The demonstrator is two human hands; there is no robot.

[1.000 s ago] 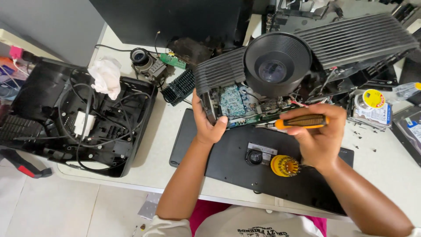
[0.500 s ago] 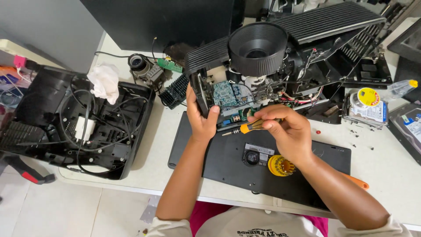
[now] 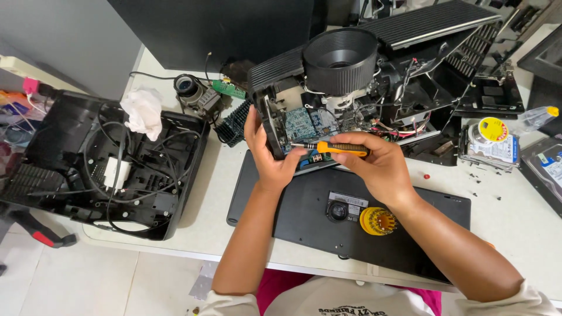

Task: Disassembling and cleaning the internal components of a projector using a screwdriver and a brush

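An opened projector chassis (image 3: 374, 99), with its large round lens barrel (image 3: 341, 58) pointing upward, is seen tilted on the white table (image 3: 515, 228), at about twelve o'clock from the hands. Green and blue circuit boards (image 3: 301, 123) are exposed at its near edge. The chassis is gripped at its lower left corner by the left hand (image 3: 269, 155), whose fingers are curled around the black edge with the thumb laid across the front. A screwdriver with an orange and black handle (image 3: 339, 148) is held level by the right hand (image 3: 380, 167); the handle is pinched between thumb and fingertips, and the shaft is pointed toward nine o'clock, at the board edge just beside the left thumb.

A flat black cover panel (image 3: 304, 205) lies below the hands, at six o'clock, and a yellow toothed wheel (image 3: 377, 221) rests on it. At nine o'clock an open black housing (image 3: 99, 169) filled with loose cables is found, with a crumpled white cloth (image 3: 140, 111) on its rim. At three o'clock a hard drive (image 3: 492, 149) topped by a yellow roll is seen.
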